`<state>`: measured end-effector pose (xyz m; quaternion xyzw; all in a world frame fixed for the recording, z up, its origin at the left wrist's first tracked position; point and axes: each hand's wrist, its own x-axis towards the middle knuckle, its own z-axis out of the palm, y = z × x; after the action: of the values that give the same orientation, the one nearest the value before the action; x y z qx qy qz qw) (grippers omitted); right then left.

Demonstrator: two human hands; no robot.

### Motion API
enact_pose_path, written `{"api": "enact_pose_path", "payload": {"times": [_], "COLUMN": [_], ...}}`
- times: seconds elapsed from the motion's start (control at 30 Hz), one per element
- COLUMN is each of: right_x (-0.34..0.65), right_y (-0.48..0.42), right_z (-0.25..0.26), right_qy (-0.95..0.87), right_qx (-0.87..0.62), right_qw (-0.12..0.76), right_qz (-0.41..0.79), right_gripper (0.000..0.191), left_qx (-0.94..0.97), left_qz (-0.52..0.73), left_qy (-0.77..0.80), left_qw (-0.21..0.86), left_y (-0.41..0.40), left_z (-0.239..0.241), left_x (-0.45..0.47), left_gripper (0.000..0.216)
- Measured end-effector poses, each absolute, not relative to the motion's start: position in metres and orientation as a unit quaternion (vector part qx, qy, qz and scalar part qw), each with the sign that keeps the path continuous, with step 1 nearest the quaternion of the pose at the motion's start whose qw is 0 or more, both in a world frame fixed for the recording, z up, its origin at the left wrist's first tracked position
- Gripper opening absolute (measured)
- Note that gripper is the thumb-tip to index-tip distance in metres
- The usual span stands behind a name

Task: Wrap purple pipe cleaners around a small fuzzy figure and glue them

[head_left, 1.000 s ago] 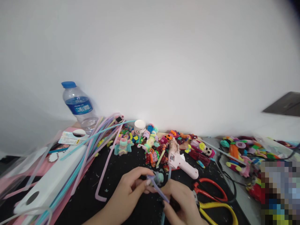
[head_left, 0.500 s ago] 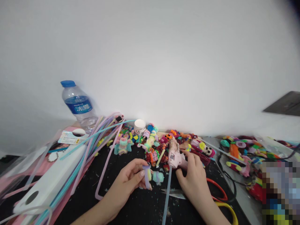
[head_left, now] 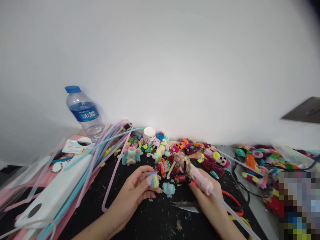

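Observation:
My left hand [head_left: 138,185] pinches a small pastel pipe-cleaner piece [head_left: 155,180], striped lilac, blue and yellow, between thumb and fingers. To its right, on the black mat [head_left: 150,221], lies a short teal and lilac pipe-cleaner roll [head_left: 168,188], touched by neither hand. My right hand [head_left: 211,198] is wrapped around a pale pink hot glue gun [head_left: 203,181]. Its nozzle end, crusted with old glue, points away from me, and a red light glows near my thumb. A long translucent glue stick [head_left: 233,211] sticks out of its back. The gun's handle is hidden by my hand.
Scissors [head_left: 186,207] lie under my right forearm. Colourful pipe-cleaner figures [head_left: 163,165] and a paper cup [head_left: 149,135] line the wall. At left are long pipe cleaners [head_left: 86,176], a white box [head_left: 53,191] and a water bottle [head_left: 83,111]. A black cable [head_left: 241,186] runs at right.
My right hand has taken hold of the glue gun and turned it, so the glue stick swings to the lower right. My left hand has tilted the striped piece.

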<state>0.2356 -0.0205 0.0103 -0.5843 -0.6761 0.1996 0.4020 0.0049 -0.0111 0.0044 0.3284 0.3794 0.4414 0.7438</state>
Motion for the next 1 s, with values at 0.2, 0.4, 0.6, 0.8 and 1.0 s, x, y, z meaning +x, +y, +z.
{"api": "enact_pose_path", "payload": {"times": [0.2,0.4,0.6,0.8,1.0], "right_x": [0.228,0.223,0.221,0.222,0.223], "right_y": [-0.025,-0.027,-0.027,-0.027,-0.026], "right_z": [0.018,0.017,0.017,0.016,0.016], "right_qy": [-0.733,-0.763,-0.768,-0.768,-0.764], "right_qx": [-0.511,-0.492,-0.49,-0.486,-0.498], "right_qw": [0.352,0.339,0.342,0.343,0.334], "right_qz": [0.278,0.245,0.229,0.235,0.237], "right_gripper": [0.011,0.011,0.013,0.013,0.013], "left_qx": [0.321,0.322,0.323,0.32,0.315], "left_qz": [0.45,0.444,0.438,0.44,0.439], "left_qy": [0.372,0.379,0.371,0.367,0.365], "left_qw": [0.746,0.746,0.753,0.755,0.758], "left_y": [-0.01,-0.012,-0.011,-0.011,-0.011], "left_z": [0.004,0.009,0.007,0.006,0.007], "left_x": [0.005,0.007,0.008,0.008,0.007], "left_gripper": [0.019,0.018,0.017,0.015,0.016]}}
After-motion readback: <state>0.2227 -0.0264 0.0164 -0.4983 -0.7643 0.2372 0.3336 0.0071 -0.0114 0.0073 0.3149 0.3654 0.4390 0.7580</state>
